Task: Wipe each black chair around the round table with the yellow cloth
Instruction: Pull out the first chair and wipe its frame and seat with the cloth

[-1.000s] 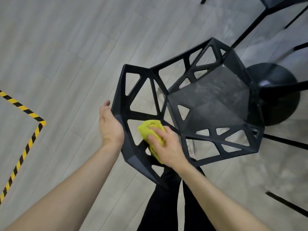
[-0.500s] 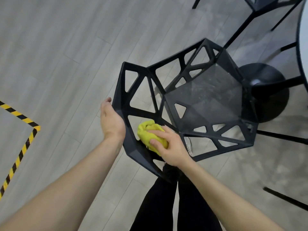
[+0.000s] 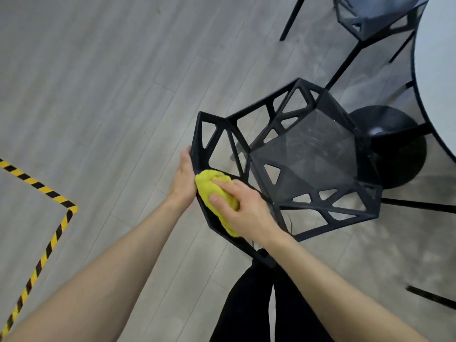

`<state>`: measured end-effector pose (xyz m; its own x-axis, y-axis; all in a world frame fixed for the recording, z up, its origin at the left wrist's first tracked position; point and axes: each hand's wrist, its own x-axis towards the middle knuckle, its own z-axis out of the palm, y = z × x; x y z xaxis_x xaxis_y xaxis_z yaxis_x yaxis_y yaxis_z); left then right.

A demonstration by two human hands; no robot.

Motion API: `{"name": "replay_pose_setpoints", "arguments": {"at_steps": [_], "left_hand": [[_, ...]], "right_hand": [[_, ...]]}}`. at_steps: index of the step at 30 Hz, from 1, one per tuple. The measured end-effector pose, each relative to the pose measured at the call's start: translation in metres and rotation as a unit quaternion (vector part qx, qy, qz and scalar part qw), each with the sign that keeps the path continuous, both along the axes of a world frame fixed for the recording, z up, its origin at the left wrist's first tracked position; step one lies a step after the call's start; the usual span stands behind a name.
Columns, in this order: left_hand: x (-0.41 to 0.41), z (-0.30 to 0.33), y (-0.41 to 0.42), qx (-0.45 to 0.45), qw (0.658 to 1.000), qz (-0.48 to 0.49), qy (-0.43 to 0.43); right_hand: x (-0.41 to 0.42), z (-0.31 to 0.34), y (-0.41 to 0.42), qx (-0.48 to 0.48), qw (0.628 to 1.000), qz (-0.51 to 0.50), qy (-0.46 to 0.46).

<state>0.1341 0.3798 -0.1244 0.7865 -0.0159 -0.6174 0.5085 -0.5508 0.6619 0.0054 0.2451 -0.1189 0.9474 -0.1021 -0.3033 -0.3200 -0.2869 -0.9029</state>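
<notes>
A black chair with triangular cut-outs stands in front of me, its backrest nearest to me. My left hand grips the outer left edge of the backrest. My right hand holds a bunched yellow cloth and presses it against the inner face of the backrest, close beside my left hand. The seat surface shows pale dusty streaks. A second black chair stands at the top right.
The round white table's edge curves down the right side, with its black disc base behind the chair. Black chair legs cross the floor at the right. Yellow-black tape marks the grey floor at left. My dark trouser legs are below the chair.
My right hand has slid the yellow cloth left and up along the backrest, toward my left hand. My view has shifted, so the table edge and the second chair show more.
</notes>
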Motion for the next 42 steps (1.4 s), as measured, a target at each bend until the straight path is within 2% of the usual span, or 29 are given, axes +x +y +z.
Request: {"name": "replay_pose_setpoints", "arguments": {"at_steps": [2,5,9,11,14,17,22,25,30,33,37,39,42], "left_hand": [[0.010,0.003,0.010,0.019,0.996,-0.090,0.007],[0.021,0.006,0.019,0.068,0.979,-0.188,0.043],[0.042,-0.001,0.023,0.097,0.963,-0.236,0.083],[0.052,-0.002,0.026,0.070,0.961,-0.251,0.092],[0.062,-0.007,0.027,0.082,0.951,-0.281,0.100],[0.066,-0.012,0.032,0.095,0.927,-0.343,0.120],[0.085,0.008,0.021,0.115,0.886,-0.426,0.141],[0.094,0.017,0.016,0.100,0.876,-0.451,0.135],[0.097,0.006,0.016,0.072,0.893,-0.406,0.180],[0.085,0.012,0.018,0.062,0.894,-0.408,0.175],[0.087,0.013,0.013,0.069,0.890,-0.431,0.133],[0.087,0.010,0.013,0.070,0.898,-0.419,0.117],[0.080,0.001,0.019,0.058,0.912,-0.385,0.132]], "right_hand": [[-0.050,0.002,0.002,-0.062,0.997,0.032,-0.017],[-0.090,0.009,0.007,-0.065,0.998,0.016,-0.008],[0.008,0.001,0.048,-0.078,0.996,-0.026,-0.041],[0.015,0.004,0.053,-0.102,0.993,-0.030,-0.048],[-0.064,0.019,0.050,-0.151,0.987,-0.011,-0.058],[-0.110,0.022,0.067,-0.272,0.961,-0.032,-0.034],[0.021,0.011,0.104,-0.363,0.918,-0.160,0.020],[0.032,0.009,0.110,-0.379,0.906,-0.186,0.036],[-0.080,0.018,0.114,-0.430,0.891,-0.144,0.006],[-0.030,0.008,0.114,-0.444,0.881,-0.157,0.043],[0.068,0.000,0.111,-0.411,0.890,-0.182,0.074],[0.042,0.002,0.113,-0.405,0.896,-0.173,0.046],[-0.059,0.011,0.115,-0.441,0.886,-0.141,0.007]]}}
